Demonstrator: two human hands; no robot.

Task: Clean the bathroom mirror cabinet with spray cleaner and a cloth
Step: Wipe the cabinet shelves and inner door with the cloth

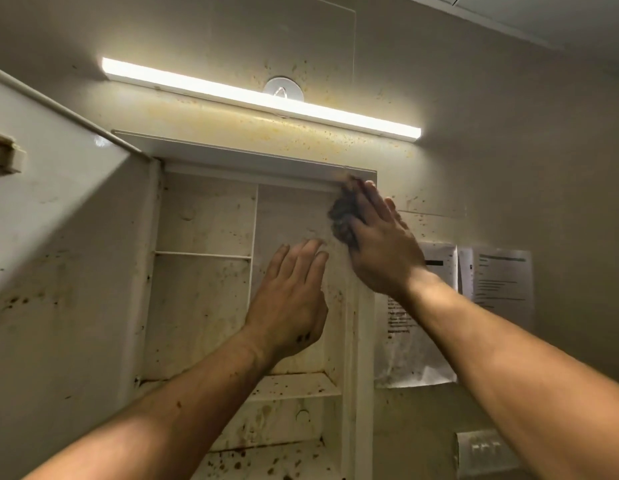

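Now right hand is pressing dirty cloth at cabinet corner, 1 o'clock; left hand flat, open, bracing. Better folding to clean side.

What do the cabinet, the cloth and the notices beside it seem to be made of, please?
Cabinet: probably white-painted metal or plastic; smooth thin walls and shelves, slight sheen on the open door, heavily stained.
Cloth: soft dark fabric, bunched under the right hand, blurred.
Notices: printed paper, apparently in clear sleeves; glossy and wrinkled.

Cloth blurred, half behind hand.
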